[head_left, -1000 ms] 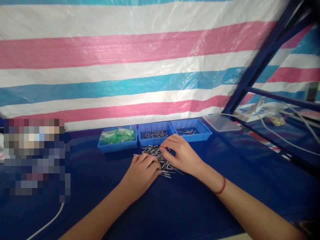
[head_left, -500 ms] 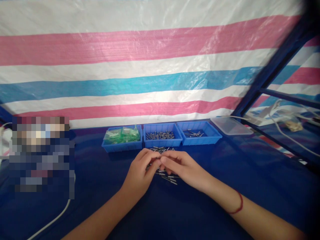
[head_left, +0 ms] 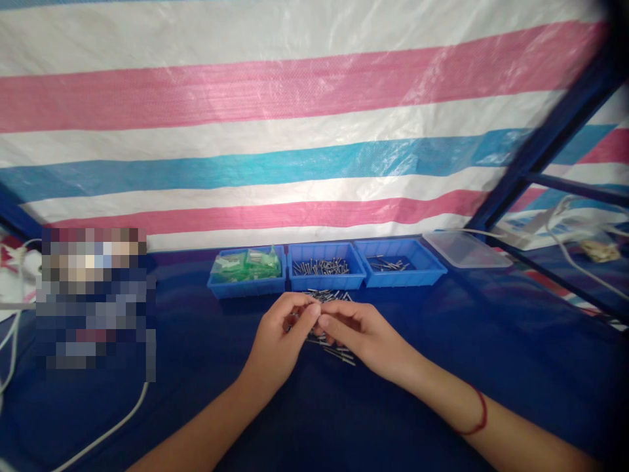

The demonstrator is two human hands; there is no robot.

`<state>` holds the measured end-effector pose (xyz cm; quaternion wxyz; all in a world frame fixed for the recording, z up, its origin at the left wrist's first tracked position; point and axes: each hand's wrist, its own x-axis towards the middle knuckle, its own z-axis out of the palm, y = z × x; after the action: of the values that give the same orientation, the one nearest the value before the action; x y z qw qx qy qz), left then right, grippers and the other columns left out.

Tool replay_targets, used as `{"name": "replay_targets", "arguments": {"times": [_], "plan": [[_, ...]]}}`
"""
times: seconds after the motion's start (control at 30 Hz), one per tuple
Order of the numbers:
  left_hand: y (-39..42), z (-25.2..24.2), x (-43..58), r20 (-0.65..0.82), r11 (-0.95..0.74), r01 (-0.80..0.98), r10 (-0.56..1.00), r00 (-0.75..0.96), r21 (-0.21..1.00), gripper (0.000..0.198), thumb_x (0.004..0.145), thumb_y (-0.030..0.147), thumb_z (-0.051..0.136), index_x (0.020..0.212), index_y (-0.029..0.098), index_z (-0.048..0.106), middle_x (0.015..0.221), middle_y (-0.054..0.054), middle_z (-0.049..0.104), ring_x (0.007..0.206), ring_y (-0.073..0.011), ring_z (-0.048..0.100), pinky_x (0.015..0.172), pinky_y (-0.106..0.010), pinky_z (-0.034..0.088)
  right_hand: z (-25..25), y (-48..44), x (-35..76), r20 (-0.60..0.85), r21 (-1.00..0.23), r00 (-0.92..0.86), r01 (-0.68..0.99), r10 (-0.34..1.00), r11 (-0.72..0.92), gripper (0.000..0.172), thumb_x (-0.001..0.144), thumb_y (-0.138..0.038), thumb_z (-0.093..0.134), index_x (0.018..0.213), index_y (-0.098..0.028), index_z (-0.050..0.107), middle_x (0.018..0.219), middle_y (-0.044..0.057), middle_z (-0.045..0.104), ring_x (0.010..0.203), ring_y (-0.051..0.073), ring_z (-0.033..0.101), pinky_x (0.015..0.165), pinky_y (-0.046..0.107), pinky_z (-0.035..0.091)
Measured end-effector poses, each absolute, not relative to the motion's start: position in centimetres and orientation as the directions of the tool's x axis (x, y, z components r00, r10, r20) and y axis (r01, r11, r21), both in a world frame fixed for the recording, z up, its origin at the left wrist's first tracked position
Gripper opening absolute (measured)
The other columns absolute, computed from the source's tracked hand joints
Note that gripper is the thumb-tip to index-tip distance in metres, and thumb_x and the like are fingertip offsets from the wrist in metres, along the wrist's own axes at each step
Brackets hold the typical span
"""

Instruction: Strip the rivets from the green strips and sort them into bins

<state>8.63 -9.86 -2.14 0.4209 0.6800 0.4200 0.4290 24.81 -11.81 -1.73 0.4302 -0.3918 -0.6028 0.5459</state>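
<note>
My left hand and my right hand meet at the fingertips over a loose pile of thin metal pins, seemingly blind rivets, on the dark blue table. Thumb and fingers are pinched together on both hands. Whatever lies between the fingertips is too small and covered to make out. Just beyond the pile stand three blue bins in a row. Many similar pins lie in the middle bin, while fewer lie in the right bin. Green plastic packets fill the left bin.
A clear plastic lid lies right of the bins. White cable runs along the table's left side, near a blurred-out patch. Behind hangs a striped sheet, with a blue metal frame at the right.
The view has shifted slightly, so the bins and table sit a little further right. My hands stay together over the pile, with the left thumb slightly raised against the fingertips.
</note>
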Motion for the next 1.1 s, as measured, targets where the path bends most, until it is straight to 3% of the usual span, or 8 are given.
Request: {"name": "replay_targets", "arguments": {"times": [0.43,0.77,0.93,1.1], "plan": [[-10.0,-1.9,8.3,0.277,-0.344,0.21,0.915,0.292,0.915,0.017,0.087,0.033,0.055,0.089,0.018,0.064,0.089,-0.004,0.065,0.081,-0.0168,0.06,0.071,-0.027,0.048,-1.9,-11.6,24.8,0.13,-0.989,-0.301,0.032,0.945,0.146,0.027,0.082,-0.044,0.061,0.082,-0.017,0.065,0.077,0.002,0.064,0.072,0.014,0.058,0.068,0.027,0.048],[-9.6,-1.9,8.2,0.301,-0.371,0.235,0.91,0.284,0.898,0.015,0.088,0.03,0.054,0.094,0.019,0.064,0.09,-0.002,0.064,0.082,-0.0149,0.059,0.071,-0.025,0.045,-2.1,-11.4,25.3,0.188,-0.982,-0.171,-0.027,0.967,0.187,0.02,0.077,-0.037,0.068,0.084,-0.018,0.066,0.083,0.003,0.069,0.078,0.015,0.063,0.075,0.029,0.051],[-9.4,-1.9,8.1,0.344,-0.456,0.361,0.878,0.334,0.813,0.014,0.089,0.028,0.053,0.094,0.019,0.062,0.088,-0.002,0.063,0.078,-0.0147,0.059,0.068,-0.025,0.046,-1.8,-11.2,25.8,0.329,-0.923,-0.089,0.178,0.94,0.34,0.018,0.083,-0.036,0.062,0.084,-0.019,0.067,0.082,0.004,0.069,0.074,0.016,0.062,0.07,0.03,0.05],[-9.2,-1.7,7.8,0.367,-0.571,0.52,0.816,0.447,0.636,0.019,0.088,0.028,0.054,0.104,0.02,0.059,0.094,-0.004,0.063,0.084,-0.017,0.058,0.078,-0.03,0.045,-0.8,-9.5,29.2,0.553,-0.727,0.123,0.553,0.824,0.406,0.019,0.085,-0.035,0.057,0.083,-0.019,0.068,0.086,0.005,0.07,0.078,0.019,0.061,0.071,0.032,0.046]]}}
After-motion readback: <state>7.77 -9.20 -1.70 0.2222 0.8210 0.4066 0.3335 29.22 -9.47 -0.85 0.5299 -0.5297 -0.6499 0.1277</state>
